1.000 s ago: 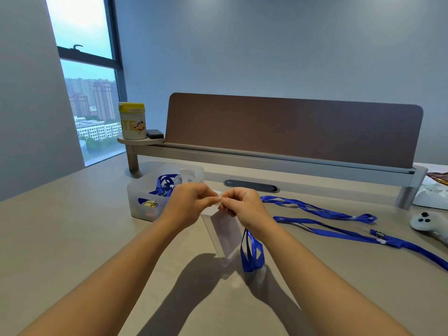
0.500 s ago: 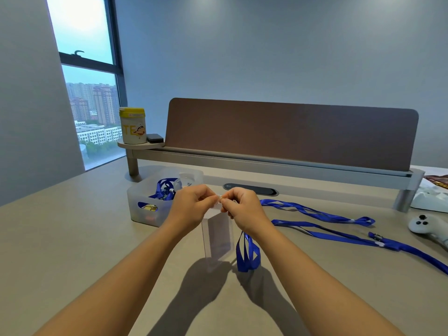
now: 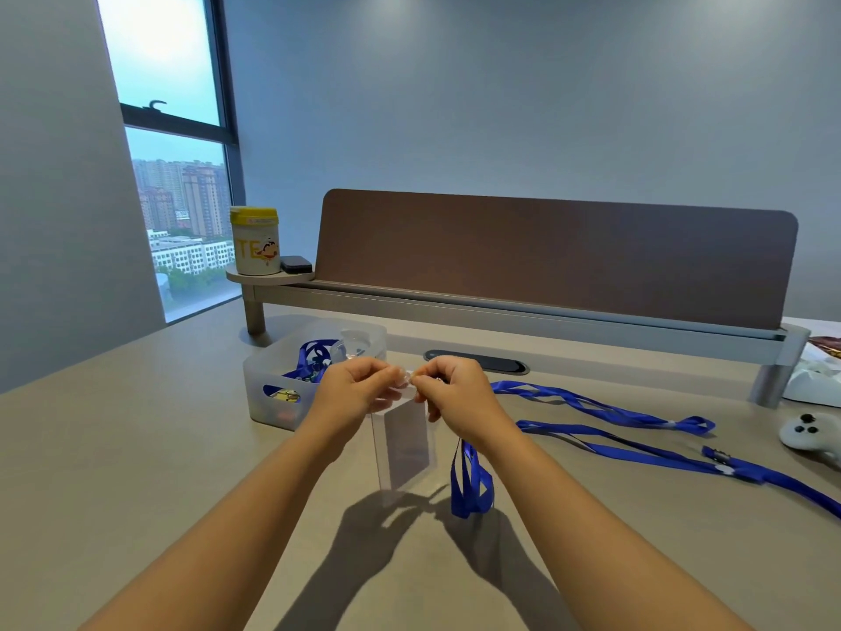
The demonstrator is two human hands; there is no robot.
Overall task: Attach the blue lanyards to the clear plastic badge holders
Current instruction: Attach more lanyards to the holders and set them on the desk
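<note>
Both hands meet above the middle of the beige tabletop point(image 3: 136, 471), fingertips almost touching. The left hand point(image 3: 350, 393) is pinched closed on the top edge of a clear rectangular plastic badge holder point(image 3: 402, 444), which hangs upright below the fingers, clear of the table. The right hand point(image 3: 455, 389) is closed on the clip end of a blue ribbon lanyard point(image 3: 468, 485), whose loop dangles under the wrist just right of the holder; the clip itself is hidden by the fingers. The step in hand looks like fastening clip to holder slot. Next, the clip likely needs threading through and closing, holder kept steady. Two more blue lanyards point(image 3: 614, 425) lie to the right, and a translucent plastic bin point(image 3: 273, 380) holding further lanyards sits far left of the hands.
</note>
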